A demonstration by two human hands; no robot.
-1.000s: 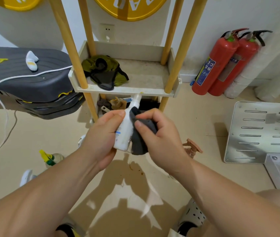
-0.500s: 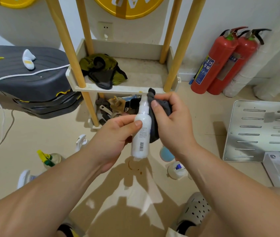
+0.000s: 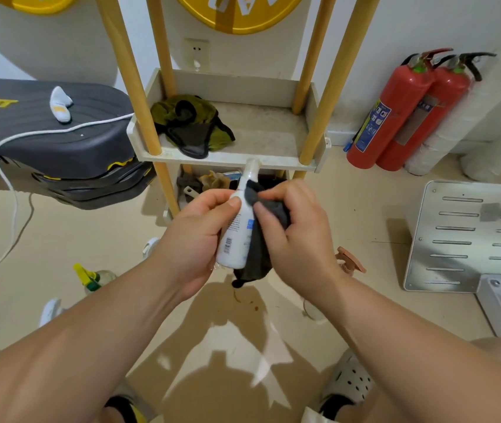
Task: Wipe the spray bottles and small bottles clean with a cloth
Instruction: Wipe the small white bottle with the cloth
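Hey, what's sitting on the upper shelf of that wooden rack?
On the upper shelf lies a crumpled olive-green and black cloth, towards its left side. The rest of its surface looks bare. Anything beneath the cloth is hidden.

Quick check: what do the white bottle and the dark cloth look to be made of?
White bottle: likely plastic, smooth and slightly glossy, with printed text and a barcode. Dark cloth: soft matte fabric, dark grey, bunching and draping under the right hand; the exact fibre is unclear.
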